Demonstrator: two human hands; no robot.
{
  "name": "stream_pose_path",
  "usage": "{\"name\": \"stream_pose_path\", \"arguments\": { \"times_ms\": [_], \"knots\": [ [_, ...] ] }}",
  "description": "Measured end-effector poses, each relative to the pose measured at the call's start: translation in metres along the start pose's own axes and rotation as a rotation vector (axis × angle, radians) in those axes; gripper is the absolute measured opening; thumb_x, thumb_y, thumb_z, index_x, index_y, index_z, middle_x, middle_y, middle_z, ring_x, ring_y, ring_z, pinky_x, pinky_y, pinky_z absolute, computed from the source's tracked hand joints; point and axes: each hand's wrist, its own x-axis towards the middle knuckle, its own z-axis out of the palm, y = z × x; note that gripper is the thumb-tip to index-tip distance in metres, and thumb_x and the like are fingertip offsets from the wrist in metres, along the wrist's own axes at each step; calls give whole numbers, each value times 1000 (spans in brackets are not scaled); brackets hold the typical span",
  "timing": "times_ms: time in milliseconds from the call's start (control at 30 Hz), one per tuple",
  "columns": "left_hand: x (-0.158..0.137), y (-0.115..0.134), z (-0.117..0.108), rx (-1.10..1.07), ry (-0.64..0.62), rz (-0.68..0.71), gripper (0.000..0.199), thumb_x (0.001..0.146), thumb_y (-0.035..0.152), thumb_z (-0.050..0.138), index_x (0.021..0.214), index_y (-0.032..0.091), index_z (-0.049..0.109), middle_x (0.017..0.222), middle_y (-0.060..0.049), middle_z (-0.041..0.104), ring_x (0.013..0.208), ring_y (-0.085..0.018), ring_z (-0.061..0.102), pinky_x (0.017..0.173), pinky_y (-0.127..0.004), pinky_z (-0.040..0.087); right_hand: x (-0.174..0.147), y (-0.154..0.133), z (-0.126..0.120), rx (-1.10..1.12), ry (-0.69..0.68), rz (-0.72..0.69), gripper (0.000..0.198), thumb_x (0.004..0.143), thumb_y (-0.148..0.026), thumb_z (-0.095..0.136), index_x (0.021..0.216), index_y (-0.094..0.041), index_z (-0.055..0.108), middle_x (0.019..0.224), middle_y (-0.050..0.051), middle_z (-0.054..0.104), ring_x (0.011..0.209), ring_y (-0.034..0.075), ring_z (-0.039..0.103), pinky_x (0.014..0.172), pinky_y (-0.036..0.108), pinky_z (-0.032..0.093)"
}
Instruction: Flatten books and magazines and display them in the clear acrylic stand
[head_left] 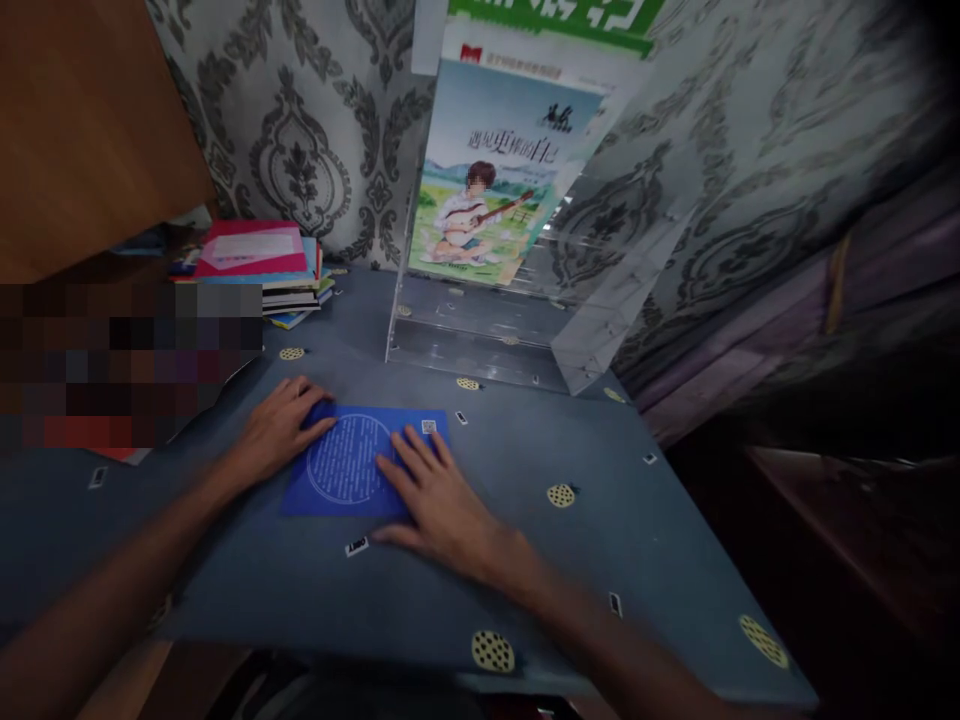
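A blue printed sheet or thin booklet (352, 500) lies flat on the table, with a round block of white text and a small square code near its far right corner. My left hand (283, 425) rests along its left side, fingers stretched out over the far left corner. Across the right part of the blue sheet lies my right hand (435, 495), palm down with the fingers spread. Neither hand is gripping anything. The sheet's right edge is partly hidden under my right hand.
Behind the sheet stands a clear acrylic rack (480, 350) holding a book (495, 190) with a guitar player on its cover. Stacked books (259, 265) sit at the back left. A patterned cloth (525, 560) covers the table, whose right edge slants toward me. Pixelation masks an area at left.
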Motion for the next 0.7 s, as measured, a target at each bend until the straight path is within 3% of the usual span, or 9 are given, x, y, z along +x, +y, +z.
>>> {"name": "stream_pose_path", "arguments": {
  "times_ms": [133, 267, 367, 500, 600, 700],
  "knots": [
    [0, 1, 0, -42, -2, -48, 38, 91, 57, 51, 99, 22, 63, 90, -4, 61, 87, -24, 56, 83, -37, 45, 2, -22, 2, 42, -51, -82, 84, 90, -70, 49, 151, -13, 41, 161, 25, 30, 152, 44, 12, 121, 67, 14],
    [1, 3, -4, -91, -42, -108, 41, 83, 61, 57, 71, 22, 54, 77, -2, 56, 78, -23, 53, 76, -35, 42, 5, -22, 4, 84, -50, -89, 78, 93, -66, 49, 151, -15, 41, 160, 23, 32, 153, 43, 13, 121, 67, 12],
    [2, 5, -10, -224, -95, -136, 44, 81, 63, 56, 64, 22, 50, 68, 0, 53, 71, -20, 52, 67, -31, 40, 3, -21, 1, 128, -43, -81, 79, 92, -67, 50, 152, -17, 40, 161, 21, 33, 153, 40, 12, 122, 65, 10],
    [3, 13, -23, -621, -220, -202, 44, 78, 66, 58, 78, 22, 59, 64, 3, 56, 62, -17, 51, 57, -26, 39, -4, -22, -9, 211, -31, -84, 82, 89, -69, 53, 153, -20, 38, 160, 20, 34, 154, 38, 14, 123, 63, 9],
    [2, 24, -34, -840, -244, -240, 52, 74, 69, 65, 98, 23, 70, 83, -2, 68, 75, -20, 60, 64, -27, 45, -9, -21, -12, 261, -13, -96, 81, 91, -65, 55, 156, -23, 33, 162, 18, 31, 154, 35, 14, 123, 61, 10],
    [0, 34, -38, -970, -256, -322, 60, 75, 77, 59, 87, 20, 75, 76, -5, 66, 71, -20, 58, 63, -29, 46, -9, -16, -6, 276, 4, -96, 82, 92, -54, 63, 158, -24, 26, 164, 18, 27, 154, 32, 15, 124, 58, 13]
  ]
}}
